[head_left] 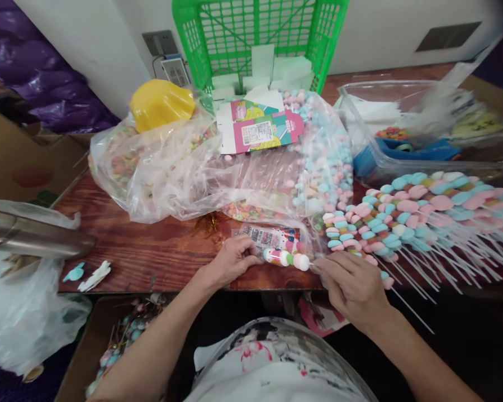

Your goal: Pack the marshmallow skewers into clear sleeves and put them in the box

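A short marshmallow skewer (298,261) with white, pink and green pieces lies crosswise near the table's front edge. My right hand (354,285) is closed, pinching the stick at its right end. At the other end my left hand (237,258) is closed too, its fingertips on the edge of a small printed plastic bag (272,237). That clear bag lies flat just behind the skewer. Whether the skewer's left end is inside the plastic, I cannot tell. Many finished-looking marshmallow skewers (419,215) are piled to the right of my right hand.
Large clear bags of loose sweets (159,167) and marshmallows (327,151) lie behind, with a printed carton (255,125) on top. A green basket (255,22), yellow bowl (161,103) and clear bin (402,162) stand farther back. A metal cylinder (33,231) is left.
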Demonstrator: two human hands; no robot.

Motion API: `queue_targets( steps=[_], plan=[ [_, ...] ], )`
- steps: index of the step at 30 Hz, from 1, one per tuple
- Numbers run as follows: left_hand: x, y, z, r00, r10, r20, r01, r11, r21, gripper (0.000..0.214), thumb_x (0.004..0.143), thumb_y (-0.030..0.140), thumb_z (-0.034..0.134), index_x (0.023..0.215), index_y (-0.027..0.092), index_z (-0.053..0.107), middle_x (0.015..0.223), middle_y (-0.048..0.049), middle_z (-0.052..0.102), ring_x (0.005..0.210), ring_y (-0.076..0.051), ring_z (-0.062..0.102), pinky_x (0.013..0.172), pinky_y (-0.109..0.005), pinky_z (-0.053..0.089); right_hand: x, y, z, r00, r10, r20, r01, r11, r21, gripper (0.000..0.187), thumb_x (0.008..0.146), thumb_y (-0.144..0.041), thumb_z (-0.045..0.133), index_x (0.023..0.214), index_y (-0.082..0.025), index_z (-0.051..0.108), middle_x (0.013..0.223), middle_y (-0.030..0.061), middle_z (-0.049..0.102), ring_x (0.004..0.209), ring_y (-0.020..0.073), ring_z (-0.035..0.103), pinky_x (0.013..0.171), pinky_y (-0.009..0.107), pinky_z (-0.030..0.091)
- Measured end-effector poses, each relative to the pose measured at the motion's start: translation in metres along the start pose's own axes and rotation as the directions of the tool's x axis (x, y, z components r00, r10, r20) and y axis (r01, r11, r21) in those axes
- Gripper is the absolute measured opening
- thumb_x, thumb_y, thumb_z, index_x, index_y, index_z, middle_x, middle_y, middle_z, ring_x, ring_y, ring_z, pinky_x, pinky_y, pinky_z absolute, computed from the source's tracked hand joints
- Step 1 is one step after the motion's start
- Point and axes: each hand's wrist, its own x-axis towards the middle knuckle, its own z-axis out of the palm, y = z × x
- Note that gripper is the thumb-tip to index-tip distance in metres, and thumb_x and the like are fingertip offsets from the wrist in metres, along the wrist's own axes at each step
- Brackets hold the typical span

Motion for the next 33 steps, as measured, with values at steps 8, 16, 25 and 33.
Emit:
queue_targets(
  steps=[8, 16, 25, 33],
  plan=[
    [-0.002, 0.011, 0.006, 0.976, 0.215, -0.045, -0.177, 0.892, 0.416, 0.04, 0.085, 0.037, 0.06, 0.12, 0.019, 0.059, 0.099, -0.0113, 0.056, 0.093, -0.025, 0.048, 0.081, -0.04, 0.042, -0.002, -0.003, -0.003, 0.997, -0.013, -0.076, 0.018, 0.998, 0.06, 0.019, 0.081, -0.004, 0.054, 0.095, -0.015, 0.063, 0.075, 0.0062, 0.066, 0.069, 0.0168, 0.059, 0.064, 0.03, 0.047],
    [0.004, 0.029, 0.0, 0.96, 0.253, 0.116, -0.275, 0.93, 0.244, 0.024, 0.094, 0.036, 0.047, 0.097, 0.015, 0.058, 0.084, -0.0058, 0.059, 0.079, -0.018, 0.051, 0.075, -0.031, 0.039, -0.003, -0.017, -0.026, 0.977, -0.173, -0.127, 0.162, 0.982, -0.092, 0.029, 0.077, -0.003, 0.052, 0.1, -0.016, 0.066, 0.079, 0.0068, 0.07, 0.075, 0.0192, 0.062, 0.071, 0.035, 0.046],
    [-0.001, 0.05, 0.011, 0.944, 0.185, 0.272, -0.231, 0.961, 0.15, 0.022, 0.093, 0.036, 0.049, 0.102, 0.017, 0.053, 0.092, -0.0058, 0.059, 0.083, -0.018, 0.054, 0.074, -0.028, 0.04, -0.002, -0.004, -0.04, 0.983, -0.178, -0.044, 0.173, 0.981, -0.089, 0.025, 0.079, -0.004, 0.051, 0.096, -0.016, 0.065, 0.08, 0.005, 0.07, 0.074, 0.0176, 0.06, 0.07, 0.033, 0.043],
    [-0.004, 0.07, 0.024, 0.948, 0.093, 0.305, -0.129, 0.987, 0.098, 0.035, 0.079, 0.049, 0.066, 0.091, 0.018, 0.053, 0.088, -0.0029, 0.061, 0.078, -0.018, 0.055, 0.066, -0.026, 0.039, 0.006, -0.008, -0.046, 0.968, -0.249, -0.038, 0.244, 0.964, -0.108, 0.024, 0.082, -0.004, 0.046, 0.092, -0.016, 0.063, 0.072, 0.0038, 0.066, 0.071, 0.0162, 0.057, 0.069, 0.033, 0.04]
  ],
)
